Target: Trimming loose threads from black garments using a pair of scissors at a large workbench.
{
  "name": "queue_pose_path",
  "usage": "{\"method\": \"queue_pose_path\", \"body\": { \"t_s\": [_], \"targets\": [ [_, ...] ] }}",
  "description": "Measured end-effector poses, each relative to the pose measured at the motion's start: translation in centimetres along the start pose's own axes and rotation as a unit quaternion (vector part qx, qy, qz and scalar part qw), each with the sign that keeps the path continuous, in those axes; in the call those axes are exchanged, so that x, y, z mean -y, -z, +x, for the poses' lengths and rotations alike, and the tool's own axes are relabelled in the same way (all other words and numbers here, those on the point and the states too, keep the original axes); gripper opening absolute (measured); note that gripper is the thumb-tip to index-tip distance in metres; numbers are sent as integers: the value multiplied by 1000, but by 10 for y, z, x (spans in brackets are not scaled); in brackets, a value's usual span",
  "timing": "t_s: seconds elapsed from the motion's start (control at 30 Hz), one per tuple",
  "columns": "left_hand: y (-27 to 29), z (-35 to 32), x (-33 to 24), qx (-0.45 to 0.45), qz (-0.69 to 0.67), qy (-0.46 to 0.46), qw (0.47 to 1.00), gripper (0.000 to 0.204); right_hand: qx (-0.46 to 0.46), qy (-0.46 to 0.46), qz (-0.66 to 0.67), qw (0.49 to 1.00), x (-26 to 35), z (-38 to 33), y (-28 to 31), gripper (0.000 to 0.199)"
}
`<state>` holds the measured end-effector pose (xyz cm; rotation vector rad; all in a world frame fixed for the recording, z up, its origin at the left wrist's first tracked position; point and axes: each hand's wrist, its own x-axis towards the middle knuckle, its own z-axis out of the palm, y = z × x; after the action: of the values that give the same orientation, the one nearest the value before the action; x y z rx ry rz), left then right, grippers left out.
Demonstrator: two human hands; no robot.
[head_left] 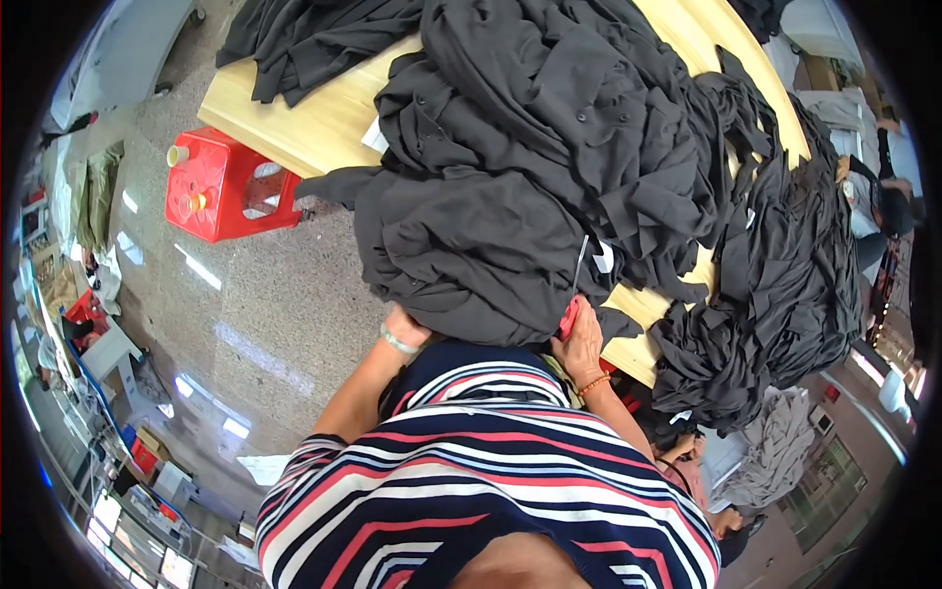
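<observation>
Two bare hands come into my head camera, and both are at the near side of a bundle of dark cloth (461, 236). My left hand (407, 326) is at the lower left of this bundle, with a pale bracelet (397, 343) on the wrist; its fingers are hidden by the cloth, so I cannot tell if they grip or not. My right hand (581, 339) has the fingers closed around the handle of a red-handled tool (568, 316), whose thin metal part points away from the body, in front of the dark cloth. On this wrist I see a bracelet of orange beads (594, 383).

The bundle lies over the near edge of the light wooden desk (324, 113) and comes down toward the lap. Behind, it touches a larger heap of dark clothes (549, 88). Just beside the metal part, a white label (603, 257) shows among the folds. Further to the right there is another dark pile (775, 285). On the left, a red plastic stool (235, 167) is on the speckled floor (285, 304), near the desk
</observation>
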<state>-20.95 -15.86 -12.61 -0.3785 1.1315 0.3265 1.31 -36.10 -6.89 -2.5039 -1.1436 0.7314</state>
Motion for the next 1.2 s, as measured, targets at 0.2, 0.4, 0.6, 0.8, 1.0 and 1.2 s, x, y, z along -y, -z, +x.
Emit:
{"method": "queue_pose_path", "body": {
  "t_s": [0.2,0.4,0.6,0.8,1.0,1.2],
  "targets": [
    [-14,-1,-21,305,250,-65,917,56,-101,-1,-8,995,-9,0,19,73],
    [-89,21,-47,352,430,-238,797,50,-251,-11,-30,968,-10,7,75,80],
    [-62,41,-123,291,735,-533,300,26,3,-103,-70,992,-22,1,57,98],
    [-182,-88,-121,65,885,-363,285,16,-133,-134,24,982,-23,-23,41,72],
    [-228,-14,-89,244,824,-499,109,38,-286,-237,97,923,9,-31,91,44],
    [-256,14,-69,270,799,-533,-76,42,-315,-229,211,896,36,-10,122,54]
  ]
}}
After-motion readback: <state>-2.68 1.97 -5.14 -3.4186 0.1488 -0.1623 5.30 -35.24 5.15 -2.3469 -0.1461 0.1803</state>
